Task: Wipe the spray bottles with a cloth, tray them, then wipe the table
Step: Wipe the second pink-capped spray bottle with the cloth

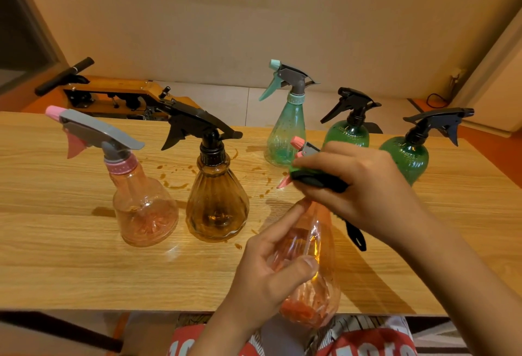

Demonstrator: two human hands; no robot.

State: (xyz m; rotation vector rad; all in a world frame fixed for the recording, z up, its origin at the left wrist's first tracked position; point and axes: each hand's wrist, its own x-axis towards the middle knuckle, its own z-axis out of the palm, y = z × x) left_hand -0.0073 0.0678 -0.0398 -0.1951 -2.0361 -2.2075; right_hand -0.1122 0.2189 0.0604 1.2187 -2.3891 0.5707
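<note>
the left grip (262, 279) clamps the pink bottle (313, 245) steady so the right grip (356, 183), beyond, clutching a dark cloth (319, 181), can wipe its sprayer (306, 148).

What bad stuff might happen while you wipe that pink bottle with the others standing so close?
1. The left hand holds the held pink bottle tilted over the table edge; it might slip and drop.
2. The right hand, gripping the cloth at the sprayer, works close to the rightmost green bottle; a swing might tip it.
3. Brown drops on the table could smear onto wiped bottles set back down.
</note>
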